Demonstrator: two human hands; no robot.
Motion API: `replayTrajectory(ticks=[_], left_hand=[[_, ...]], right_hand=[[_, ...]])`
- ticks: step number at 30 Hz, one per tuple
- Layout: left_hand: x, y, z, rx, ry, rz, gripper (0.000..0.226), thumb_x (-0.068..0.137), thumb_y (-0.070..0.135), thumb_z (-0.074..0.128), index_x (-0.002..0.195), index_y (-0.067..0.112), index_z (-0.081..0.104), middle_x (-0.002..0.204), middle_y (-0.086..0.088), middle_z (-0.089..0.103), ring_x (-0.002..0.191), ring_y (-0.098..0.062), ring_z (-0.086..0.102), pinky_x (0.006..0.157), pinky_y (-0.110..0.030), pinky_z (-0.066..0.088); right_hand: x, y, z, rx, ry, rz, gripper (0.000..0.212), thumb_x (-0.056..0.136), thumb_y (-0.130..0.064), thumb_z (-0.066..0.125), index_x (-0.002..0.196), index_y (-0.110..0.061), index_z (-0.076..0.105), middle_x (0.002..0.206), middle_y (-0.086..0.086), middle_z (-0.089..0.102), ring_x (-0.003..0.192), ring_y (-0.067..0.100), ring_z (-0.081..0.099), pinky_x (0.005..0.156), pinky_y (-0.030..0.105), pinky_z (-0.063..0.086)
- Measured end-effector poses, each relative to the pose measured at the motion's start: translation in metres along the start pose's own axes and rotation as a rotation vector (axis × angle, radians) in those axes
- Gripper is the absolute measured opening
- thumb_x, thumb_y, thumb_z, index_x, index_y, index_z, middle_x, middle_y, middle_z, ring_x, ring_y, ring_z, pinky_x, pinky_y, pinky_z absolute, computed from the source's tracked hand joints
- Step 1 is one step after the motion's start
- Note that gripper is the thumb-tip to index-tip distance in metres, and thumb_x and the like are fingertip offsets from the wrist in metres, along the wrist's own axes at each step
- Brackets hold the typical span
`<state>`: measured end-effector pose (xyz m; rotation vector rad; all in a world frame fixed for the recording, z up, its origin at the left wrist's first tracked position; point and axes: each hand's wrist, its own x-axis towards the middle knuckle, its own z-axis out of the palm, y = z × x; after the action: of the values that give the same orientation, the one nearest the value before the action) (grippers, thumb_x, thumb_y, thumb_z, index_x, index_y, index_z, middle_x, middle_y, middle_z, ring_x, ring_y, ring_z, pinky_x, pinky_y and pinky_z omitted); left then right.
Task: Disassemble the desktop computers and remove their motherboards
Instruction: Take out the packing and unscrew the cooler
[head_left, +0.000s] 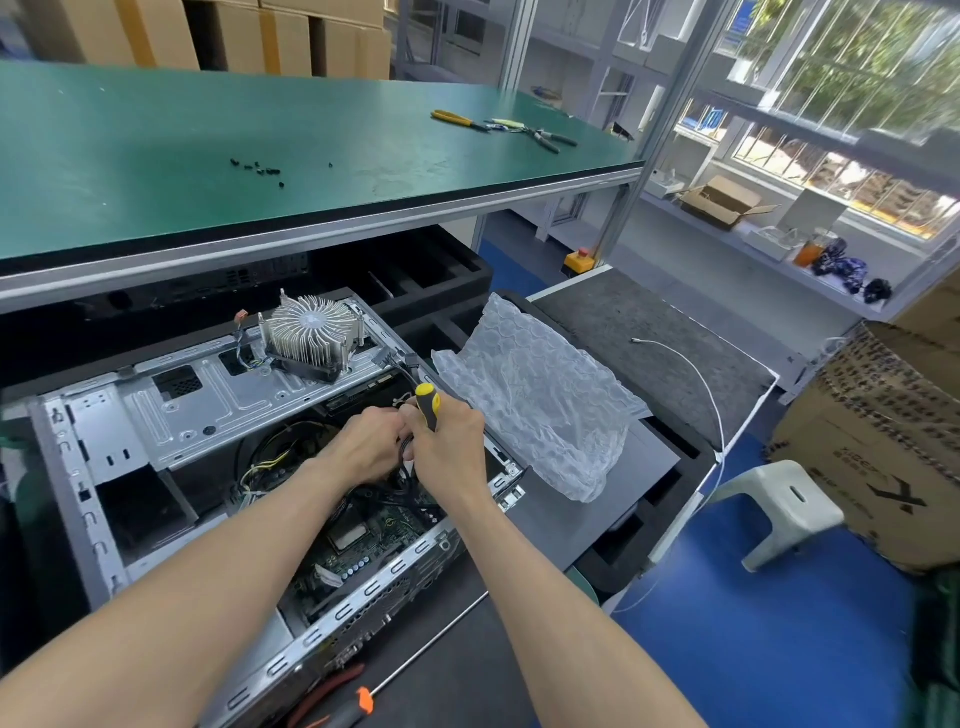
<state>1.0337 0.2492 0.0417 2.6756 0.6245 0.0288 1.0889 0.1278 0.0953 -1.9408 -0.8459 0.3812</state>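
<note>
Nearest me, both forearms reached down into the open desktop case (78, 467), which lay on its side below the green bench (156, 156), presumably so the board faced up and could be got at. The motherboard (363, 540) sat in the floor of the case, not yet out, partly hidden by my arms and by black cables.

My right hand (449, 449) had its fingers curled round a yellow-and-black screwdriver (428, 405), handle poking up past the knuckles; I judged I was parking the tool there so both hands could work a connector. My left hand (371, 444) was curled in close, touching the right, pinching what looked like the black cable bundle (404, 457); the fingertips were hidden, so I could not be certain.

I saw the heatsink with its fan (309, 335) resting on the drive cage, off the board, likely set aside to expose the socket. Loose screws (257, 169) lay gathered on the bench, kept from rolling off.
</note>
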Motion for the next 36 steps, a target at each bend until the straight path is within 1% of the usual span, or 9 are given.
replayTrajectory(ticks=[5,8,12,16,20,23,28,33,36], left_hand=[[-0.004,0.001,-0.005,-0.506,0.017,-0.158,0.033,0.088,0.005,0.05,0.067,0.03,0.055,0.067,0.003,0.052,0.064,-0.021,0.044,0.056,-0.032,0.033],[-0.008,0.008,-0.016,-1.151,-0.031,-0.272,0.041,0.085,-0.007,0.046,0.066,0.024,0.065,0.077,-0.005,0.056,0.061,-0.023,0.051,0.057,-0.03,0.043],[-0.023,0.007,-0.036,-1.564,-0.302,-0.233,0.03,0.077,0.015,0.052,0.104,0.014,0.064,0.091,-0.015,0.056,0.067,-0.022,0.059,0.06,-0.034,0.052],[-0.035,0.001,-0.044,-1.52,-0.54,-0.066,0.053,0.084,0.032,0.065,0.135,0.025,0.053,0.117,-0.012,0.068,0.093,-0.028,0.065,0.084,-0.049,0.055],[-0.041,0.005,-0.047,-1.184,-0.57,-0.065,0.035,0.088,0.008,0.073,0.122,0.01,0.065,0.112,-0.02,0.064,0.102,-0.027,0.07,0.091,-0.043,0.058],[-0.043,0.006,-0.058,-1.054,-0.517,-0.079,0.035,0.082,0.01,0.079,0.116,0.008,0.07,0.119,-0.029,0.063,0.105,-0.029,0.071,0.086,-0.033,0.059],[-0.046,-0.015,-0.079,-0.711,-0.539,-0.146,0.087,0.069,-0.004,0.082,0.134,0.041,0.045,0.131,-0.004,0.055,0.081,-0.028,0.074,0.064,-0.033,0.059],[-0.051,-0.03,-0.071,-0.464,-0.205,-0.287,0.016,0.097,0.012,0.059,0.111,0.02,0.062,0.098,-0.005,0.074,0.08,-0.017,0.073,0.08,-0.041,0.058],[-0.058,-0.027,-0.065,-0.638,-0.223,-0.408,0.032,0.104,0.022,0.05,0.084,0.004,0.067,0.068,-0.01,0.071,0.05,-0.019,0.061,0.053,-0.028,0.051]], right_hand=[[0.002,0.002,0.002,-0.007,0.016,0.004,0.023,0.102,-0.021,0.059,0.081,-0.011,0.06,0.068,0.011,0.066,0.06,0.028,0.066,0.062,0.044,0.056],[0.003,0.003,0.002,-0.015,0.041,-0.021,0.021,0.101,-0.021,0.059,0.083,-0.013,0.063,0.069,0.006,0.064,0.057,0.018,0.059,0.053,0.025,0.047],[0.002,0.002,0.001,0.021,0.129,-0.046,0.028,0.1,-0.021,0.06,0.073,-0.023,0.055,0.059,-0.007,0.053,0.053,0.008,0.046,0.05,0.016,0.037],[0.001,0.001,-0.002,0.104,0.218,-0.024,0.024,0.101,-0.024,0.058,0.079,-0.015,0.059,0.059,-0.007,0.052,0.052,0.006,0.047,0.05,0.016,0.036],[-0.001,0.0,-0.005,0.148,0.279,-0.03,0.027,0.101,-0.027,0.058,0.079,-0.012,0.059,0.062,-0.001,0.059,0.055,0.011,0.056,0.051,0.018,0.039],[-0.002,-0.001,-0.005,0.162,0.283,-0.044,0.027,0.102,-0.028,0.056,0.08,-0.012,0.059,0.065,0.005,0.062,0.058,0.019,0.056,0.053,0.023,0.041],[-0.003,-0.001,-0.005,0.147,0.342,-0.071,0.028,0.103,-0.025,0.055,0.075,-0.022,0.051,0.057,-0.008,0.05,0.053,0.01,0.043,0.05,0.021,0.035],[-0.003,0.0,-0.004,0.127,0.384,-0.075,0.039,0.103,-0.02,0.055,0.072,-0.036,0.038,0.056,-0.025,0.048,0.051,0.003,0.04,0.052,0.014,0.034],[-0.001,0.001,-0.004,0.106,0.36,-0.082,0.034,0.103,-0.021,0.055,0.073,-0.031,0.043,0.056,-0.014,0.045,0.052,0.004,0.041,0.052,0.015,0.034]])
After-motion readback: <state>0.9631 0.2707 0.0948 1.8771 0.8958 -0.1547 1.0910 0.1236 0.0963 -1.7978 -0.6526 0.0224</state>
